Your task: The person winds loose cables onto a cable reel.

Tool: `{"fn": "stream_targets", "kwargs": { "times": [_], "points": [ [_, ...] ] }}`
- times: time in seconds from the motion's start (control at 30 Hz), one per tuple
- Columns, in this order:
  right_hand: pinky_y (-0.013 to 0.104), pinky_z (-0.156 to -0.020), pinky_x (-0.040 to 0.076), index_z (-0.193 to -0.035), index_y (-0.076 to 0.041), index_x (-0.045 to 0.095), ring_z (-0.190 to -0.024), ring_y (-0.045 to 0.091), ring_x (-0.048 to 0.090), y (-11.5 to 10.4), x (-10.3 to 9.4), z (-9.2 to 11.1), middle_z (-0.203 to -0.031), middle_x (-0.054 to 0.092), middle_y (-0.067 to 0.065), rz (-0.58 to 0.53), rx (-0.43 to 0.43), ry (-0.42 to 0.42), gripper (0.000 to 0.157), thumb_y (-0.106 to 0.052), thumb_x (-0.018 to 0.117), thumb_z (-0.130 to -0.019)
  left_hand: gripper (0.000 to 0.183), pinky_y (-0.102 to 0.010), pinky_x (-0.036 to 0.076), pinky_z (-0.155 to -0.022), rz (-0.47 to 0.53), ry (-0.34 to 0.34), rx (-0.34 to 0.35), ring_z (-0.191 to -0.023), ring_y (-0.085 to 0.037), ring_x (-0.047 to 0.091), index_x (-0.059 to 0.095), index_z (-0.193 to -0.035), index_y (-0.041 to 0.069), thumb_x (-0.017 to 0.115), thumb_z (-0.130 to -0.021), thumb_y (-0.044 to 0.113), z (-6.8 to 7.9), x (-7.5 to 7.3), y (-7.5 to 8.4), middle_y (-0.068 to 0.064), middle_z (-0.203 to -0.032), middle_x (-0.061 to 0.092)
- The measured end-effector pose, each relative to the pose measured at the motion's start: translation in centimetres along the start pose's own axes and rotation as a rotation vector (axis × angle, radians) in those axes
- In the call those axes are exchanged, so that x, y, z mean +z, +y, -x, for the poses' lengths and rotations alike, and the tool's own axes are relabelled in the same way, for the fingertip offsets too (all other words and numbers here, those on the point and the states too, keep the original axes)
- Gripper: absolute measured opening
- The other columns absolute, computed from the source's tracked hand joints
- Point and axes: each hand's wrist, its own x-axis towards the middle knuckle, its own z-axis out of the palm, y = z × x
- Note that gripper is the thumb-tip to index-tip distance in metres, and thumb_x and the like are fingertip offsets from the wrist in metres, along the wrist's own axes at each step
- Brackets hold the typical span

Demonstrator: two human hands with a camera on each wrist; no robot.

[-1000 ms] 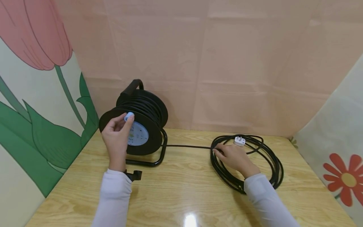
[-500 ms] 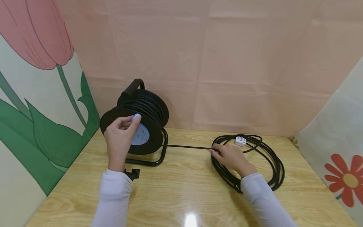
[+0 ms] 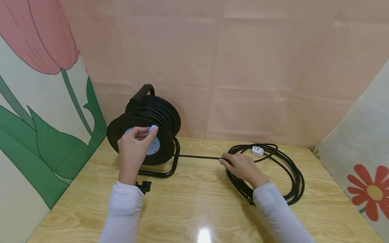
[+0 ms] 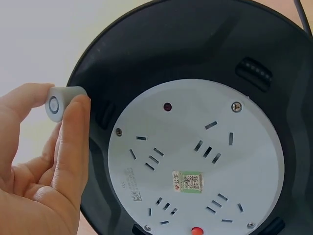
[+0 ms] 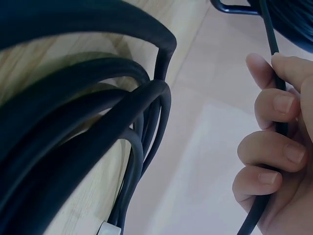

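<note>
A black cable reel stands at the left, with cable wound on its drum and a pale blue socket panel on its front face. My left hand pinches the reel's small pale blue crank knob between thumb and fingers, in front of the panel. From the reel a black cable runs right to my right hand. In the right wrist view, the fingers of that hand curl round the cable. Under and beyond it lies a loose coil of cable on the table.
A white three-pin plug rests on the coil's back part. The reel's black tube frame stands on the wooden table. A pink sheet hangs behind, and flower-printed panels flank the table.
My left hand has carried the crank knob rightward and slightly down across the reel's face. The right hand has slid a little left with the cable. The head view shifted slightly.
</note>
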Motion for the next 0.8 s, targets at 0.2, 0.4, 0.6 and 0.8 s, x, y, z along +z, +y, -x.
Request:
{"fn": "stream_targets", "kwargs": {
  "times": [0.2,0.4,0.6,0.8],
  "points": [
    [0.03,-0.044,0.035,-0.105,-0.026,0.072,-0.053,0.006,0.047,-0.3,-0.1,-0.4,-0.071,0.059,-0.015,-0.026,-0.002,0.003,0.021,-0.04,0.057,-0.103,0.047,-0.033,0.056,-0.066,-0.003,-0.016,0.009,-0.078,-0.011,0.066,0.077,-0.098,0.012,0.074,-0.085,0.057,0.0,0.3,-0.1,0.001,-0.085,0.072],
    [0.028,-0.039,0.029,-0.099,-0.025,0.072,-0.048,0.006,0.042,-0.7,-0.7,-1.0,-0.063,0.052,-0.016,-0.001,-0.041,0.066,0.022,-0.043,0.059,-0.101,0.047,-0.032,0.056,-0.065,-0.004,-0.027,0.019,-0.077,-0.011,0.066,0.077,-0.098,0.011,0.074,-0.085,0.056,0.1,0.6,-0.3,0.001,-0.084,0.072],
    [0.028,-0.042,0.031,-0.085,-0.024,0.065,-0.045,0.006,0.039,-1.2,-1.1,-1.4,-0.057,0.048,-0.014,0.052,-0.008,0.093,0.029,-0.05,0.061,-0.098,0.043,-0.035,0.056,-0.064,0.0,-0.038,0.033,-0.075,-0.012,0.066,0.077,-0.095,0.011,0.076,-0.085,0.053,0.5,1.3,-0.5,0.001,-0.083,0.071],
    [0.029,-0.042,0.029,-0.075,-0.025,0.055,-0.043,0.009,0.037,-1.5,-0.8,-1.5,-0.052,0.042,-0.011,0.079,0.031,0.08,0.037,-0.053,0.059,-0.098,0.039,-0.034,0.057,-0.063,-0.006,-0.058,0.054,-0.073,-0.011,0.066,0.077,-0.094,0.011,0.077,-0.086,0.05,1.1,1.8,-0.6,0.001,-0.082,0.07]
  ]
}}
